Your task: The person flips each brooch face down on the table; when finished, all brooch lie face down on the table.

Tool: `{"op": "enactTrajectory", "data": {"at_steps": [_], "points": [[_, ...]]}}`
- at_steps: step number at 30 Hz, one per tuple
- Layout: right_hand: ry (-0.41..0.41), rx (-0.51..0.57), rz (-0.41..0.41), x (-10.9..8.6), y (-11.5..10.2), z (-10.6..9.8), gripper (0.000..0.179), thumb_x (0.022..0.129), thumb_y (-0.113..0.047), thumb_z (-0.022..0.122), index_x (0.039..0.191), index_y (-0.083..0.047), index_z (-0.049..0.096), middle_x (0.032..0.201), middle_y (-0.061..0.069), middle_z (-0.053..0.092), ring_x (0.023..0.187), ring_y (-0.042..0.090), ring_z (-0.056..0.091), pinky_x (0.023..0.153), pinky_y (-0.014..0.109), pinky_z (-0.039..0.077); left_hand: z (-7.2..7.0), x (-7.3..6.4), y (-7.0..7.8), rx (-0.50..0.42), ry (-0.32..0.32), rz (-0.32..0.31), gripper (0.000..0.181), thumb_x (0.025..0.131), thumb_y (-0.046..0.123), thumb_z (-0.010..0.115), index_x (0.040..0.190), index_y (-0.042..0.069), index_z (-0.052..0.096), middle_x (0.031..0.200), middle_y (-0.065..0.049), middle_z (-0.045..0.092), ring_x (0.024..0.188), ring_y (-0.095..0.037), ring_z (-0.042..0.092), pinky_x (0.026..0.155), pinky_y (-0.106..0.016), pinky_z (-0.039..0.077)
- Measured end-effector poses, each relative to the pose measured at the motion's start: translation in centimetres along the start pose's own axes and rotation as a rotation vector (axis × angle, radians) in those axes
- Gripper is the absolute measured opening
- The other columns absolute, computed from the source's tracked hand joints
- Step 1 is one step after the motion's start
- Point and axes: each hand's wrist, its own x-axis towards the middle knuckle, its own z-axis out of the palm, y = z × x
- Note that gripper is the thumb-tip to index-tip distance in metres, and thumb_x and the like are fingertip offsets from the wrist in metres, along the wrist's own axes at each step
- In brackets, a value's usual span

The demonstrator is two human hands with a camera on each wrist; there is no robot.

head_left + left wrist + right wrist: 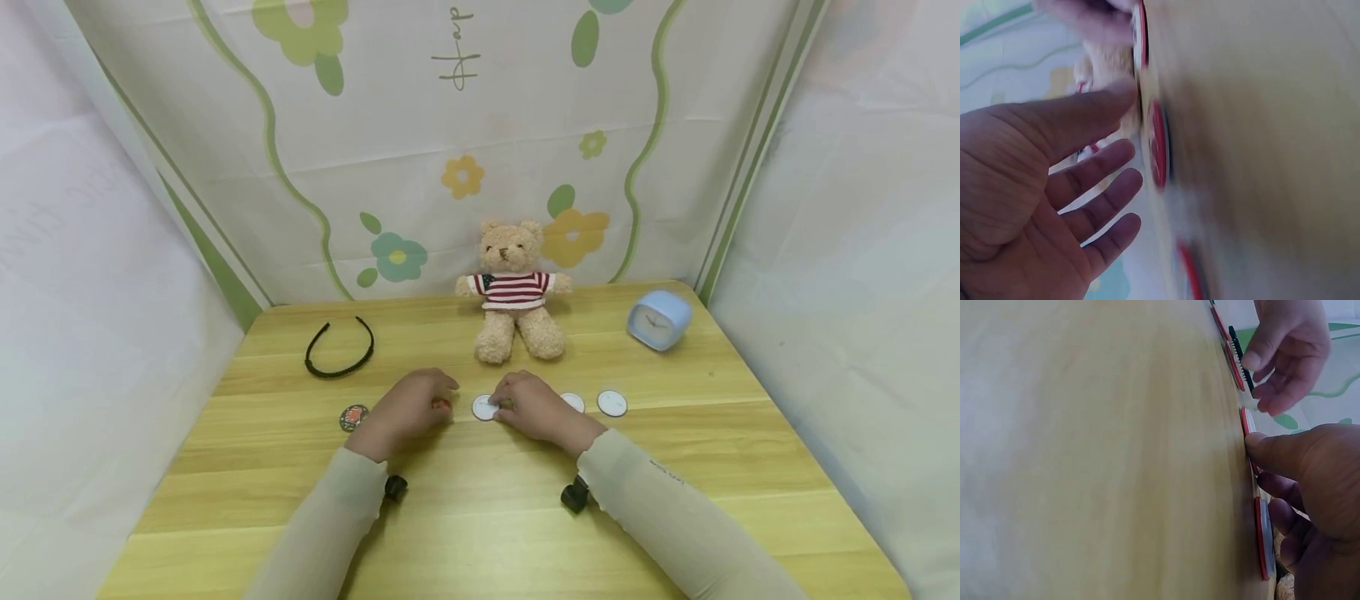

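Note:
My left hand [411,406] hovers low over the table, with its fingers loosely spread and nothing between them in the left wrist view. Beside it lies a red-edged round disc [1159,144], mostly hidden by the hand in the head view. To the left, a dark disc with a red pattern [353,417] lies flat. My right hand [534,407] pinches the edge of a white-faced round disc [483,407] between thumb and fingers. Two more white discs, one partly behind that hand [573,402] and another farther right [612,403], lie in the same row.
A teddy bear [513,292] in a striped shirt sits at the back, against a flower-printed cloth [517,108]. Back left lies a black headband [341,372]; back right stands a light blue clock [660,320]. Cloth walls border the wooden table [480,517].

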Motion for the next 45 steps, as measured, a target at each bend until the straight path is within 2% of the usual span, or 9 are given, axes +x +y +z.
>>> {"op": "enactTrajectory", "data": {"at_steps": [3, 5, 9, 12, 25, 31, 37, 40, 45], "points": [[-0.002, 0.005, 0.01, 0.0, 0.0, 0.0, 0.026, 0.103, -0.024, 0.079, 0.124, -0.009, 0.082, 0.124, 0.005, 0.076, 0.121, 0.027, 0.067, 0.111, 0.045, 0.054, -0.6, -1.1, -1.5, 0.065, 0.0, -0.015, 0.048, 0.095, 0.016, 0.086, 0.14, 0.008, 0.072, 0.144, -0.011, 0.069, 0.138, -0.035, 0.062, 0.119, -0.052, 0.05], [-0.003, 0.008, 0.016, -0.1, 0.0, 0.0, 0.026, 0.103, -0.024, 0.079, 0.124, -0.01, 0.082, 0.123, 0.005, 0.076, 0.121, 0.027, 0.067, 0.111, 0.046, 0.054, -0.9, -1.7, -2.3, 0.089, -0.012, -0.055, 0.055, 0.093, 0.019, 0.089, 0.143, 0.009, 0.07, 0.149, -0.012, 0.066, 0.143, -0.037, 0.059, 0.122, -0.054, 0.047], [-0.004, 0.009, 0.029, -0.1, 0.1, 0.0, 0.026, 0.103, -0.024, 0.079, 0.124, -0.01, 0.082, 0.123, 0.004, 0.076, 0.121, 0.026, 0.067, 0.111, 0.046, 0.053, -1.2, -2.5, -3.2, 0.048, -0.03, -0.13, 0.053, 0.091, 0.015, 0.09, 0.141, 0.012, 0.072, 0.147, -0.011, 0.068, 0.136, -0.034, 0.063, 0.12, -0.055, 0.049], [-0.004, 0.011, 0.034, -0.1, 0.1, 0.0, 0.026, 0.102, -0.024, 0.079, 0.124, -0.01, 0.082, 0.123, 0.004, 0.075, 0.121, 0.026, 0.067, 0.111, 0.046, 0.053, -1.2, -2.6, -3.4, 0.003, -0.028, -0.145, 0.046, 0.092, 0.011, 0.089, 0.136, 0.013, 0.075, 0.139, -0.008, 0.073, 0.127, -0.03, 0.067, 0.114, -0.053, 0.053], [-0.002, 0.034, 0.047, 0.0, -0.2, 0.0, 0.027, 0.102, -0.025, 0.08, 0.125, -0.011, 0.081, 0.125, 0.004, 0.075, 0.122, 0.027, 0.066, 0.112, 0.046, 0.053, -0.6, -1.6, -2.3, -0.031, -0.025, -0.088, 0.033, 0.095, 0.008, 0.086, 0.127, 0.011, 0.079, 0.129, -0.005, 0.078, 0.129, -0.032, 0.069, 0.115, -0.053, 0.053], [0.022, 0.003, 0.013, 1.2, -0.8, 0.7, 0.035, 0.102, -0.034, 0.079, 0.131, -0.014, 0.078, 0.132, 0.003, 0.076, 0.13, 0.026, 0.066, 0.12, 0.046, 0.046, -0.5, -1.5, -1.9, -0.017, -0.022, -0.087, 0.032, 0.094, 0.008, 0.086, 0.126, 0.012, 0.08, 0.128, -0.005, 0.078, 0.129, -0.031, 0.069, 0.116, -0.052, 0.052], [0.006, 0.008, -0.008, 2.9, -2.6, 1.3, 0.038, 0.102, -0.031, 0.077, 0.135, -0.013, 0.077, 0.137, 0.003, 0.075, 0.137, 0.027, 0.063, 0.123, 0.047, 0.044, -0.7, -1.7, -1.9, -0.022, -0.015, -0.083, 0.031, 0.094, 0.008, 0.086, 0.125, 0.013, 0.08, 0.127, -0.004, 0.078, 0.128, -0.03, 0.069, 0.115, -0.052, 0.053], [0.018, -0.006, -0.045, 3.9, -3.5, 2.0, 0.031, 0.1, -0.027, 0.079, 0.129, -0.013, 0.08, 0.13, 0.001, 0.079, 0.128, 0.024, 0.068, 0.12, 0.044, 0.046, -0.6, -1.7, -2.0, -0.034, -0.013, -0.08, 0.029, 0.095, 0.009, 0.086, 0.123, 0.014, 0.081, 0.125, -0.002, 0.079, 0.126, -0.029, 0.07, 0.113, -0.051, 0.054], [0.047, -0.019, -0.078, 4.8, -4.6, 2.8, 0.019, 0.101, -0.023, 0.08, 0.118, -0.016, 0.083, 0.115, -0.004, 0.081, 0.108, 0.018, 0.07, 0.106, 0.038, 0.052, -0.5, -1.7, -2.1, -0.032, -0.005, -0.069, 0.024, 0.095, 0.01, 0.086, 0.118, 0.016, 0.082, 0.121, -0.001, 0.079, 0.12, -0.026, 0.072, 0.109, -0.05, 0.057]]}}
